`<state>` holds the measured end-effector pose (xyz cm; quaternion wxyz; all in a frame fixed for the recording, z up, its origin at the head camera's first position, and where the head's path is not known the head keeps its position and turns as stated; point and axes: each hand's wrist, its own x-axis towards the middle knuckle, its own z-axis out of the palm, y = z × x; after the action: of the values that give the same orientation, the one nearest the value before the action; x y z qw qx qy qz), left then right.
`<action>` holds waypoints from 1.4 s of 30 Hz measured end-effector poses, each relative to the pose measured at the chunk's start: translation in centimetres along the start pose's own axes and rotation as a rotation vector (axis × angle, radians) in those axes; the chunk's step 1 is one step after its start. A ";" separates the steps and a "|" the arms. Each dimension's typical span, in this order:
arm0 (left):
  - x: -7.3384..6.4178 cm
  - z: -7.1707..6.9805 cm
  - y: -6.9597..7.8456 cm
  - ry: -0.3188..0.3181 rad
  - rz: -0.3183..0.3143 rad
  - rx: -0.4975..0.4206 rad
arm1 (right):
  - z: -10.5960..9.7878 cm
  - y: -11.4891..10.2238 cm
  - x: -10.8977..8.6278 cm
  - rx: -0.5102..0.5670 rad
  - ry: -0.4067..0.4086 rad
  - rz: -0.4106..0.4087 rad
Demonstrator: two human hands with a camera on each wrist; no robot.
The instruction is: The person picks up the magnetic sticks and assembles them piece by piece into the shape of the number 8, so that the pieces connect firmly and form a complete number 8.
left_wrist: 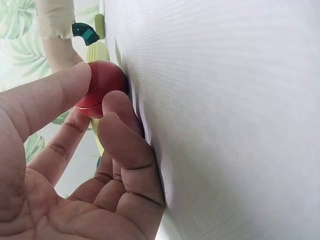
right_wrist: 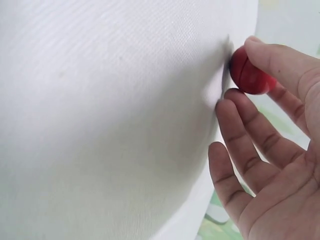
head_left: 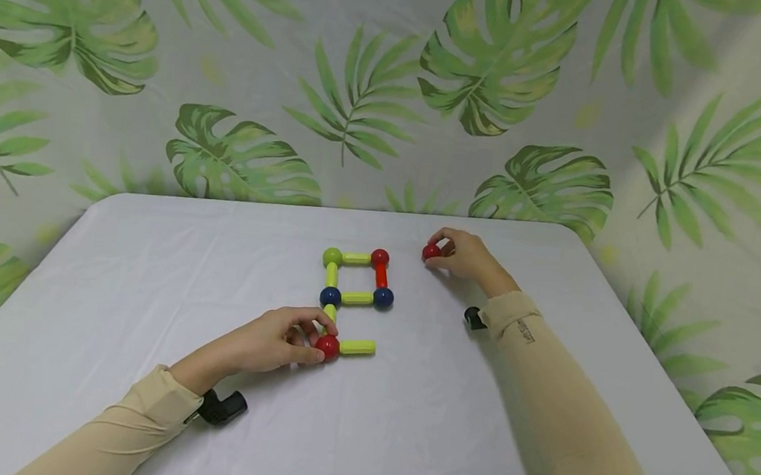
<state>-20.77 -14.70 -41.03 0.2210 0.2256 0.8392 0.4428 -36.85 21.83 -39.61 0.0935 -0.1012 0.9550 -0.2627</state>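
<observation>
My left hand [head_left: 281,339] pinches a red ball [head_left: 327,348] at the near corner of a ball-and-rod figure lying on the table. A yellow-green rod [head_left: 358,347] sticks out to the right from that ball, its far end free. Another rod [head_left: 329,314], partly behind my fingers, runs up to a blue ball [head_left: 330,297]. Beyond it is a square with a green ball [head_left: 332,256], a red corner ball [head_left: 380,257], a second blue ball [head_left: 383,297] and a red rod [head_left: 380,276]. To the right of the square, my right hand [head_left: 464,257] holds a loose red ball [right_wrist: 250,72] between thumb and fingers, close to the tabletop.
A white cloth covers the table [head_left: 143,268]. Leaf-patterned fabric [head_left: 359,98] hangs behind it and along the sides. Each wrist carries a small black camera, the left one [head_left: 223,407] low beside the sleeve.
</observation>
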 end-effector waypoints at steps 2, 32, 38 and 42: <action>0.0 0.0 0.0 0.000 0.000 -0.003 | -0.1 0.1 -0.2 -0.005 -0.006 -0.008; 0.2 -0.4 -0.1 -0.011 0.021 0.003 | 0.3 -0.3 -6.1 0.013 -0.217 -0.157; 0.2 -0.3 -0.1 -0.013 0.020 0.007 | 0.8 -1.0 -7.4 0.040 -0.253 -0.182; 0.2 -0.3 -0.1 -0.014 0.023 0.008 | 1.2 -1.6 -8.2 0.060 -0.274 -0.196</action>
<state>-21.15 -14.85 -41.01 0.2206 0.2391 0.8368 0.4404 -28.49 21.87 -38.71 0.1996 -0.2258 0.9106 -0.2827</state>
